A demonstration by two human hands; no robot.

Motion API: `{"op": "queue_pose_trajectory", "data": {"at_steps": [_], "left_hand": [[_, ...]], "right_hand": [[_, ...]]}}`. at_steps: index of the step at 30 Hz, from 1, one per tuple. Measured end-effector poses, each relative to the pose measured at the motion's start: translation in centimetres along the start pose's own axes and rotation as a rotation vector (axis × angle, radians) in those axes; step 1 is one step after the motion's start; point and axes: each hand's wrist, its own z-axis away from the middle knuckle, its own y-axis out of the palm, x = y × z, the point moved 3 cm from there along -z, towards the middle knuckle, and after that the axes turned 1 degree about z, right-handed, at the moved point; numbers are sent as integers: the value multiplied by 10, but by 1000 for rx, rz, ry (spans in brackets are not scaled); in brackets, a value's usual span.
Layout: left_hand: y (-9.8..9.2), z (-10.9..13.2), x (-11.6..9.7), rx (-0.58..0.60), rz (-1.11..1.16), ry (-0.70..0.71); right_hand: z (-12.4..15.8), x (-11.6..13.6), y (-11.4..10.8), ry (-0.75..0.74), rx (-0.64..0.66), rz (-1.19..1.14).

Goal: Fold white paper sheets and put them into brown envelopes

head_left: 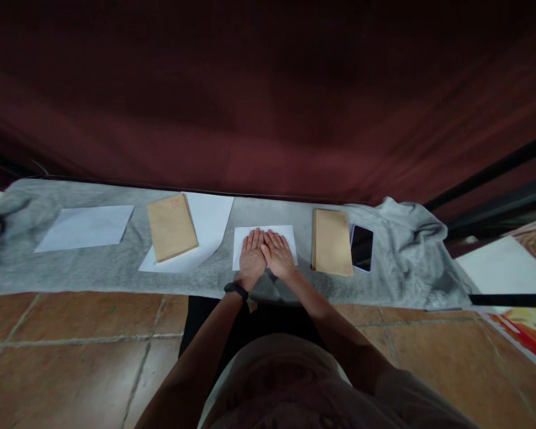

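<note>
My left hand (252,254) and my right hand (278,252) lie flat, side by side, on a white sheet of paper (237,245) at the middle of the cloth-covered surface. Their fingers are stretched out and point away from me, and the thumbs meet in the middle. Much of the paper's centre is hidden under the palms. It looks folded or small, about two hands wide. To the right of my right hand is a stack of brown envelopes (333,242). A brown envelope (172,227) with red print lies left of my left hand, on top of a larger white sheet (212,223).
Grey cloth (277,211) covers the long narrow surface and is bunched at both ends. Another white sheet (87,227) lies far left. A phone (362,247) rests beside the right stack. A dark red curtain (268,137) hangs behind; tiled floor (84,345) lies below.
</note>
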Motion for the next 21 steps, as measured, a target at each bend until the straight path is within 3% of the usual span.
{"op": "queue_pose_trajectory", "data": {"at_steps": [9, 21], "left_hand": [[6, -7, 13, -72, -12, -83], [1, 5, 35, -187, 11, -174]], "right_hand": [[-8, -10, 1, 63, -37, 78], [2, -32, 3, 145, -219, 164]]}}
